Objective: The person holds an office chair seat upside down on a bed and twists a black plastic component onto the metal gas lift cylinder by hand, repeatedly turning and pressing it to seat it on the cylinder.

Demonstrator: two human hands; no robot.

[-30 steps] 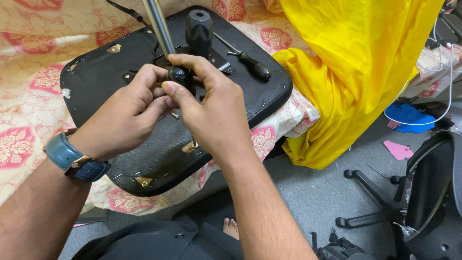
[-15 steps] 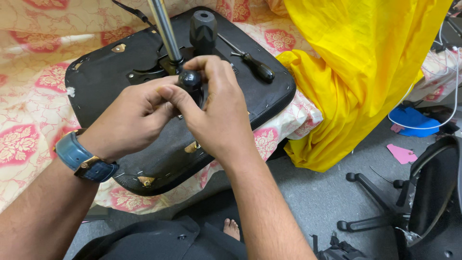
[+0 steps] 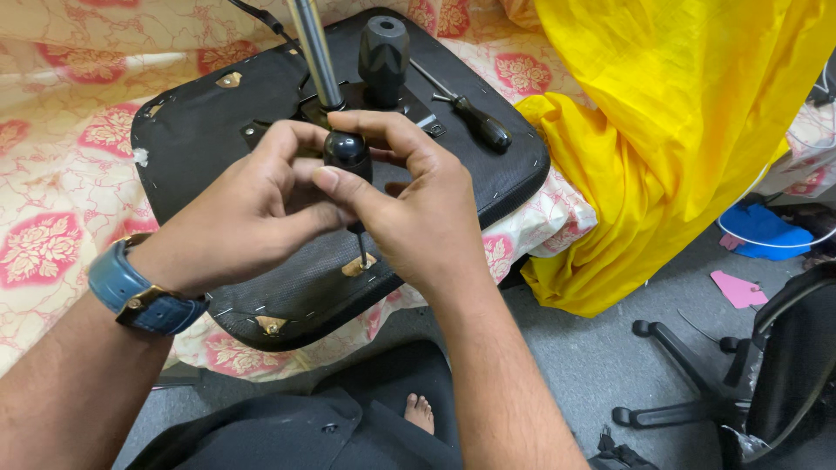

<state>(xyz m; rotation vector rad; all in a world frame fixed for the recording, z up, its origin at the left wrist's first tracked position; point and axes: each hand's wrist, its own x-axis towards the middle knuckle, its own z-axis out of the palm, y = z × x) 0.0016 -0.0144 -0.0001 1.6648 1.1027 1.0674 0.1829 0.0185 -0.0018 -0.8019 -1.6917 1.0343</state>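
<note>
Both hands have slid nearer camera along upturned seat base (image 3: 218,130) on bed (image 3: 52,174); left hand (image 3: 252,213) and right hand (image 3: 418,218) pinch screwdriver (image 3: 348,157), upright, tip meeting bracket (image 3: 359,265); second screwdriver (image 3: 470,117) lies beside.

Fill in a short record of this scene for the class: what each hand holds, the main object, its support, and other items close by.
Left hand: grips a black-handled screwdriver
Right hand: wraps the same handle
Tip: points down at the upturned black seat base
Support: floral bedsheet
On seat: silver column, black knob, second screwdriver
Beside: yellow cloth
Floor: wheeled chair base
</note>
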